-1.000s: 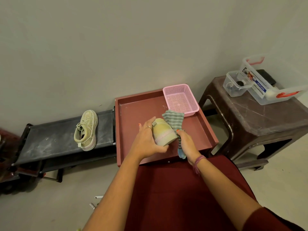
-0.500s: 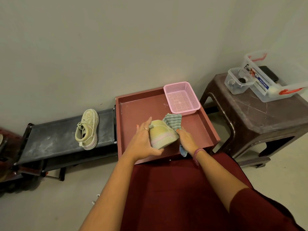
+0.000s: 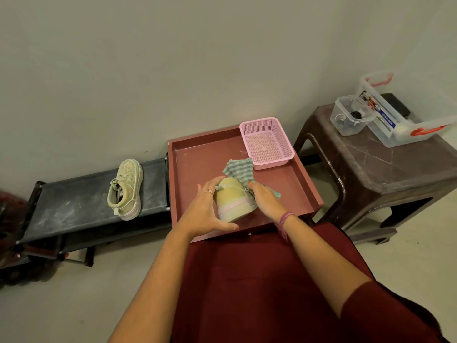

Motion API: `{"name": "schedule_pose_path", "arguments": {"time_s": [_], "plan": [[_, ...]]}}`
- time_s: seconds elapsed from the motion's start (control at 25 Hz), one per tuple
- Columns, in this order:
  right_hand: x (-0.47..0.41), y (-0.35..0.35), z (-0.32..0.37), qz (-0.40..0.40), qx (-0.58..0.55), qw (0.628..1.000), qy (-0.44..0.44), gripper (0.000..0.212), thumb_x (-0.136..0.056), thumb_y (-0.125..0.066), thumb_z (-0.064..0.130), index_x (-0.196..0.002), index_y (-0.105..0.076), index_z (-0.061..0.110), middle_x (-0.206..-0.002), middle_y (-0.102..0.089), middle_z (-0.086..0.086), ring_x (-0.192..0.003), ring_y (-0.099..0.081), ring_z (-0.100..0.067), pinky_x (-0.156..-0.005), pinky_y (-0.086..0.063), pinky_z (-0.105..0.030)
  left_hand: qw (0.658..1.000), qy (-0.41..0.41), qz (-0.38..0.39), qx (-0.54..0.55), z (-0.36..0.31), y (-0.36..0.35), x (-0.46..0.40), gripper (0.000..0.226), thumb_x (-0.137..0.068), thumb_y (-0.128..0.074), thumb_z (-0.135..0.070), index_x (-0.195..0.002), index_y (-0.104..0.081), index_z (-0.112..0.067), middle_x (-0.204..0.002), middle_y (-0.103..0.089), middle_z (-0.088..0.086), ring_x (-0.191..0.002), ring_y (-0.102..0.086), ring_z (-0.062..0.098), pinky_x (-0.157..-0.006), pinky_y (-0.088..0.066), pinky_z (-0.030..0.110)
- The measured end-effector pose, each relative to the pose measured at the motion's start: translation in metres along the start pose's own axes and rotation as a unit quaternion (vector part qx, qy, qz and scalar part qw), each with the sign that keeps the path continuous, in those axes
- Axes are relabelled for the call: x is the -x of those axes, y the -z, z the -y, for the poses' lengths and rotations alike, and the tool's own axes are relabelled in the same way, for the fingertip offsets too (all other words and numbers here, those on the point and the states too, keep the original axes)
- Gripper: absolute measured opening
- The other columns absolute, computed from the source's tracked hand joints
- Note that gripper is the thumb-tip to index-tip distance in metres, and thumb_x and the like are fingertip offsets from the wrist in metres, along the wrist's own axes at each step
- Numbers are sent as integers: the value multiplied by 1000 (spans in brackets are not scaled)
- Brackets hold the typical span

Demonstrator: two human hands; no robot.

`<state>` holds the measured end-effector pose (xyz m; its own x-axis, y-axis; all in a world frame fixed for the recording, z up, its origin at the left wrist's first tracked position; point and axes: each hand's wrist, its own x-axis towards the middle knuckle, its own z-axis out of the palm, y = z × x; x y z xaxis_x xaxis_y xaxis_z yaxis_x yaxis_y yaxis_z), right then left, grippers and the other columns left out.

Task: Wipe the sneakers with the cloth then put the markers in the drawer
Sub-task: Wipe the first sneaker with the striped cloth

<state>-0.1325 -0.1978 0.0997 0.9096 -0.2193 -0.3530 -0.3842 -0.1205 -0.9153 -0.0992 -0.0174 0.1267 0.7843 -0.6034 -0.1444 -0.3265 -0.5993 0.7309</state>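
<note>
A pale yellow-green sneaker (image 3: 232,199) with a pink sole stripe is held over the reddish-brown tray (image 3: 296,186). My left hand (image 3: 205,211) grips its left side. On the shoe's right side, my right hand (image 3: 265,200) presses a green-grey striped cloth (image 3: 238,169); the cloth's loose end sticks up behind the shoe. The second sneaker (image 3: 126,189) lies on its own on the black bench (image 3: 74,206) to the left. No markers can be made out.
An empty pink mesh basket (image 3: 265,142) stands in the tray's back right corner. To the right, a dark brown stool (image 3: 385,174) carries two clear plastic boxes (image 3: 385,112). A wall runs close behind everything.
My right hand with the cloth has slid up and over the right side of the sneaker. The left hand keeps its hold and the shoe has tipped a little.
</note>
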Motion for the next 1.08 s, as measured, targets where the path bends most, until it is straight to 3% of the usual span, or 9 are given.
{"name": "schedule_pose_path", "arguments": {"time_s": [0.08,0.16,0.28,0.4,0.52,0.6,0.68,0.8,1.08], "plan": [[-7,-2,8,11,46,999,-8,28,-95,-34,24,-74,-50,18,-86,-56,2,-86,-50,-16,-77,-35,-33,1000,-2,0,5,2,0,1,117,-50,-92,-39,-144,-23,-29,-135,-37,-14,-123,-34,3,-118,-14,52],[5,-17,10,46,47,997,40,35,-92,-33,34,-104,-64,22,-128,-55,7,-119,-48,-11,-101,-33,-33,1000,10,-15,12,5,1,1,119,-49,-93,-39,-144,-23,-26,-133,-38,-12,-124,-34,6,-118,-16,50],[39,-31,3,97,90,980,148,46,-100,-30,24,-146,-32,28,-145,-10,28,-138,-3,9,-115,-3,-20,999,22,-28,12,11,-2,1,116,-48,-94,-33,-141,-26,-20,-129,-40,-13,-129,-34,9,-120,-13,43],[20,-15,-9,34,89,989,114,43,-101,-29,18,-141,-38,29,-153,-17,15,-142,-3,0,-116,-3,-24,999,20,-35,24,16,-7,5,114,-47,-93,-31,-139,-26,-31,-132,-40,-14,-126,-35,8,-114,-26,37],[-4,-9,4,6,94,996,-9,33,-99,-27,21,-87,-57,31,-150,-33,-5,-145,-16,-22,-114,-15,-36,999,2,-37,19,14,-12,5,112,-46,-92,-33,-136,-26,-42,-134,-40,-17,-124,-36,7,-113,-29,38],[1,-23,4,9,118,992,53,38,-99,-26,21,-117,-59,23,-156,-22,0,-146,-6,-14,-119,-5,-36,998,7,-54,35,12,-13,2,110,-46,-93,-32,-132,-26,-47,-127,-39,-25,-117,-41,5,-110,-33,35],[31,-40,1,25,159,974,159,52,-97,-23,27,-148,-25,27,-158,-9,11,-143,6,1,-119,5,-29,997,21,-59,48,14,-13,1,108,-47,-91,-35,-136,-31,-35,-122,-43,-20,-116,-43,5,-112,-32,41],[50,-40,-22,48,219,942,249,52,-99,-26,23,-148,-11,35,-157,-7,19,-142,11,6,-115,11,-20,997,20,-53,48,20,-16,5,107,-46,-88,-42,-137,-35,-25,-124,-45,-24,-117,-41,-3,-113,-29,49],[-33,2,-48,-7,262,963,55,47,-102,-25,23,-146,-30,9,-157,-21,-4,-146,-9,-13,-120,-3,-33,998,33,-47,-4,29,-17,10,113,-45,-93,-32,-139,-28,-28,-120,-36,-22,-121,-38,10,-113,-28,48]]}}
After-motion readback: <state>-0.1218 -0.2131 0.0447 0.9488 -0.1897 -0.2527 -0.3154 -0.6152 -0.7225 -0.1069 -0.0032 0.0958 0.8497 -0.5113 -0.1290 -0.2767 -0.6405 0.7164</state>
